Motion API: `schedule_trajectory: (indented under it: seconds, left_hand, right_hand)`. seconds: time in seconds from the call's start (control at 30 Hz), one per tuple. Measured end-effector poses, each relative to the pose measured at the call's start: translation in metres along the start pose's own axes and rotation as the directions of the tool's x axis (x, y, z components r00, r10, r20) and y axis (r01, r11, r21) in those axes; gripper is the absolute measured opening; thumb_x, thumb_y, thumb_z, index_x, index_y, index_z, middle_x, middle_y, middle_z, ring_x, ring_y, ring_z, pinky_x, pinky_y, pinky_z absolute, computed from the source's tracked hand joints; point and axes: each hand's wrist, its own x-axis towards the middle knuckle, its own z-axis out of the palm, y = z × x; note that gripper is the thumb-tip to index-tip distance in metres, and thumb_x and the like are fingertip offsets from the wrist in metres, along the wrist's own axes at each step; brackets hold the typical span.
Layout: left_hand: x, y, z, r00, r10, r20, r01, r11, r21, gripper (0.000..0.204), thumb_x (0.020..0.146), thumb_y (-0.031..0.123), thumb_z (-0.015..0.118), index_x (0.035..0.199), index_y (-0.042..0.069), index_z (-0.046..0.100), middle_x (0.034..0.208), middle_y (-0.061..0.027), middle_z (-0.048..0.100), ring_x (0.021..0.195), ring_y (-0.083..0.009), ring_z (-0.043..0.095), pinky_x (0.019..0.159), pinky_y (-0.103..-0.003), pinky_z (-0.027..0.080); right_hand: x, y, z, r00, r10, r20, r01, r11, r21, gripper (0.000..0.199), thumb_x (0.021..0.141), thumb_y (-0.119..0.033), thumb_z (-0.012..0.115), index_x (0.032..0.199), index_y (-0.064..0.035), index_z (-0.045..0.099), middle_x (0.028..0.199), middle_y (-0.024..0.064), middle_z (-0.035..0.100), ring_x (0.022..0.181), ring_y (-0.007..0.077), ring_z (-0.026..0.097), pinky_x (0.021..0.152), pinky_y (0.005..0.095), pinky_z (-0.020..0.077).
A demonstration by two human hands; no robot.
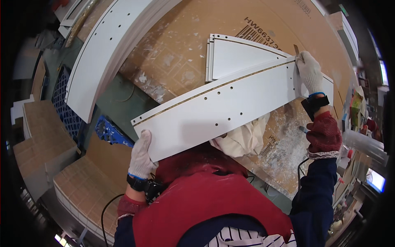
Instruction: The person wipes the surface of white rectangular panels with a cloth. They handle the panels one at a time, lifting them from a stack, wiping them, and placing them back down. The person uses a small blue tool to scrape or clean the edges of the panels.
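Observation:
A long white furniture panel (pixel 210 107) with a groove along its far edge and several drilled holes lies slanted across in front of me. My left hand (pixel 142 154), in a white knit glove, grips its left end. At the far right end my right hand (pixel 309 71), gloved too, closes on the panel. A thin brownish blade (pixel 296 50) sticks up beside the right fingers; its lower part is hidden. Smaller white panels (pixel 242 57) lie stacked on the cardboard beyond the long panel, partly covered by it. Beneath its near edge sits a crumpled off-white cloth (pixel 247 136).
Cardboard (pixel 177 53) smeared with white residue covers the work surface. More long white panels (pixel 107 45) stand stacked at the far left. A blue tool-like object (pixel 109 131) is left of the panel. Brown boxes (pixel 86 185) stand lower left, and a cluttered bench (pixel 354 164) lines the right.

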Motion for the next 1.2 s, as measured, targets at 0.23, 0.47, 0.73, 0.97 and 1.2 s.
schedule_trajectory:
  seconds: [0.23,0.47,0.73,0.97,1.2]
  left_hand:
    - [-0.003,-0.008,0.01,0.984,0.084,0.157,-0.087,0.996,0.011,0.063,0.1,0.05,0.036,0.142,0.004,0.032,0.136,-0.0124,0.048,0.12,-0.0243,0.053,0.1,-0.036,0.048]
    - [0.013,-0.014,-0.004,0.897,0.063,0.437,0.096,0.939,-0.331,0.08,0.092,0.068,0.03,0.139,0.003,0.037,0.135,-0.0166,0.049,0.124,-0.0275,0.049,0.1,-0.04,0.046]
    - [0.021,-0.019,-0.028,0.774,0.061,0.631,0.346,0.793,-0.501,0.101,0.083,0.08,0.03,0.143,-0.001,0.033,0.142,-0.0195,0.044,0.13,-0.0357,0.042,0.105,-0.046,0.037]
    - [0.018,-0.016,-0.018,0.852,0.007,0.524,0.208,0.913,-0.351,0.079,0.089,0.058,0.034,0.14,-0.003,0.037,0.136,-0.018,0.049,0.123,-0.0326,0.048,0.104,-0.044,0.039]
    - [0.012,-0.002,-0.018,0.845,0.032,0.533,0.095,0.973,-0.21,0.053,0.097,0.033,0.04,0.135,-0.004,0.042,0.129,-0.0168,0.055,0.115,-0.0298,0.056,0.103,-0.042,0.042]
  right_hand:
    - [-0.065,-0.126,0.005,0.982,-0.189,0.023,0.188,0.982,0.034,0.012,0.09,-0.018,0.05,0.095,-0.0074,0.054,0.087,0.0174,0.061,0.081,0.0387,0.062,0.071,0.0488,0.05]
    - [-0.176,-0.264,0.03,0.566,-0.791,-0.23,0.824,0.535,0.187,0.03,0.072,-0.005,0.056,0.102,-0.0026,0.056,0.085,0.0118,0.056,0.081,0.0271,0.058,0.066,0.0385,0.049]
    - [-0.174,-0.211,0.004,0.839,-0.54,0.073,0.368,0.661,0.655,0.022,0.09,-0.012,0.056,0.11,-0.0042,0.061,0.089,0.0104,0.065,0.076,0.0217,0.064,0.068,0.0325,0.0504]
    - [-0.2,-0.191,0.017,0.703,-0.708,-0.069,0.71,0.705,0.008,0.016,0.078,-0.009,0.057,0.094,-0.0084,0.058,0.077,0.0074,0.054,0.068,0.0252,0.058,0.057,0.0369,0.049]
    - [-0.24,-0.178,0.013,0.783,-0.62,0.053,0.268,0.413,0.87,0.018,0.087,-0.008,0.061,0.104,-0.0044,0.064,0.086,0.007,0.065,0.073,0.0177,0.06,0.064,0.0313,0.0486]
